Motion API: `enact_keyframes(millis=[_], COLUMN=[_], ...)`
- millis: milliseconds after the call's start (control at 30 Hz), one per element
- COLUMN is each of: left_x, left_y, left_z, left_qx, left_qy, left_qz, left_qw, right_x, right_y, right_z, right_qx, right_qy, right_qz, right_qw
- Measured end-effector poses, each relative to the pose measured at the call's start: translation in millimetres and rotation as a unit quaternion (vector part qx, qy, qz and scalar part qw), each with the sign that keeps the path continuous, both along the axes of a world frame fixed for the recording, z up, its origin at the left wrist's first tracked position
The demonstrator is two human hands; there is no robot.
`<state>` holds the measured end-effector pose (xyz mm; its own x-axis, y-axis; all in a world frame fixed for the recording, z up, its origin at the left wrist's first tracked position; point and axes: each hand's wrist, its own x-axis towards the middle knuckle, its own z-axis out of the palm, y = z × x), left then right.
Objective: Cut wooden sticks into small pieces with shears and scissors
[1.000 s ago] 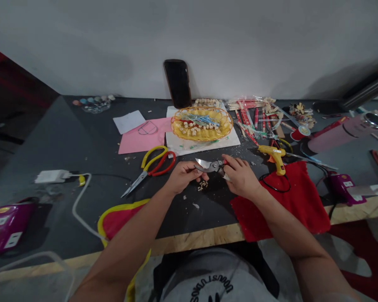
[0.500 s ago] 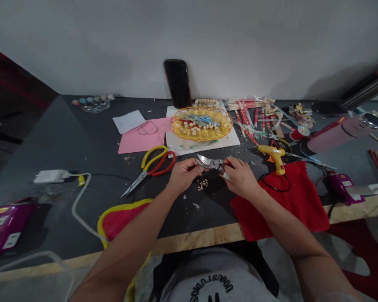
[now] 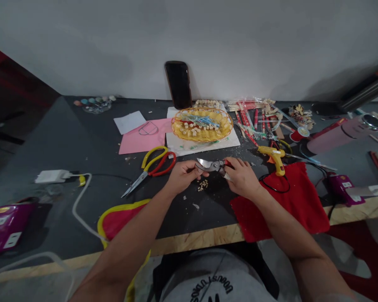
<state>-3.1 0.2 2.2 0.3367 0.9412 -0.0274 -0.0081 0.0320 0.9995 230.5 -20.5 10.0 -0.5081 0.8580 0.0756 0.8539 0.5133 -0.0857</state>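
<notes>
One curled right hand [image 3: 242,176] grips red-handled, curved steel shears [image 3: 215,166], likely for leverage; I cannot tell whether the left hand [image 3: 182,175], beside the blades [image 3: 205,163], pinches anything.

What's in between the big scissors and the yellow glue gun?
In the head view, between the scissors and the glue gun come the left hand, the pruning shears and the right hand, which grips them.

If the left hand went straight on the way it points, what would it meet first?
Most likely the pruning shears in the right hand; their blades lie by the fingers of the left hand, though depth is unclear.
</notes>
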Motion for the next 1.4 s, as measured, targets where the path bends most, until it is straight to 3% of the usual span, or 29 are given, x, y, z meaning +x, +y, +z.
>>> enact_keyframes(millis=[367, 600, 800, 1000, 1400], left_x=[0.9, 6.0, 4.1, 0.9, 2.8], left_y=[-1.6, -0.2, 1.1, 2.0, 1.1], left_z=[0.6, 3.6, 3.2, 1.4, 3.8], left_qx=[-0.042, 0.005, 0.026, -0.035, -0.141], left_qy=[-0.040, -0.016, 0.006, -0.035, -0.134], left_qz=[0.000, 0.046, 0.046, 0.007, 0.008], left_qw=[0.998, 0.999, 0.999, 0.999, 0.981], right_x=[-2.3, -6.4, -4.1, 0.7, 1.7], right_y=[-2.2, -2.8, -1.4, 0.5, 2.4], right_z=[-4.5, -1.6, -0.6, -6.1, -14.5], right_qx=[-0.012, 0.002, -0.008, 0.001, 0.017], right_qy=[0.021, 0.000, -0.001, 0.020, 0.073], right_qz=[-0.009, -0.049, -0.028, -0.005, 0.014], right_qw=[1.000, 0.999, 1.000, 1.000, 0.997])
